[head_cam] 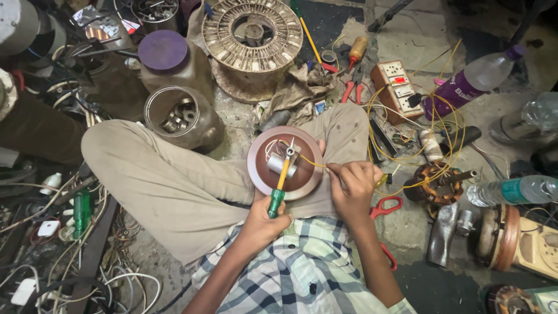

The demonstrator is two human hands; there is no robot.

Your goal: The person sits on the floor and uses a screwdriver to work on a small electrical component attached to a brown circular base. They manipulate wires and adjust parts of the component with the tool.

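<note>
Person sits cross-legged on floor (407, 227), round brown disc (263, 174) resting on lap w/ small grey cylinder (281, 166) at its centre. Left hand (263, 224) closed round green handle of screwdriver (281, 185), yellow shaft pointing up, tip at the cylinder. Right hand (353, 185) at disc's right edge, fingertips pinched on thin yellow wire (311, 160) running from cylinder.

Containers: open metal tin (177, 116) just left of knee, holds metal rings, looks like bearings. Plastic jar (171, 61) w/ purple lid behind it, contents can't tell. Large rusty stator (251, 32) near floor's top edge. Clear bottle (474, 81) w/ purple label lies top right, looks near empty; second bottle (514, 191), teal label, at right edge. Red scissors (386, 208) just right of right hand. Switchboard (398, 87) up right.
</note>
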